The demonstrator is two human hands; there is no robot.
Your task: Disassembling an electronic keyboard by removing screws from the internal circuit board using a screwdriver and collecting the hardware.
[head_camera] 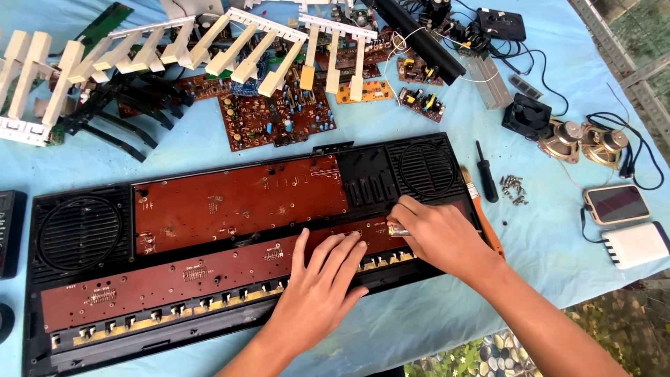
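Observation:
A long black keyboard casing (pixel 70 352) lies open on a light blue cloth, with two brown circuit boards inside. My left hand (pixel 317 290) rests flat, fingers spread, on the lower long brown board (pixel 174 279). My right hand (pixel 436 234) is closed around a small metal-tipped tool (pixel 396 229), held against the right end of that board. The upper brown board (pixel 237 202) lies bare between two round speaker grilles (pixel 78 232).
White and black key strips (pixel 139 49) and loose circuit boards (pixel 276 115) lie at the back. To the right are a black screwdriver (pixel 486 171), an orange-handled brush (pixel 481 209), screws (pixel 513 187), two speakers (pixel 583 139), a phone (pixel 618 204) and a white power bank (pixel 636 244).

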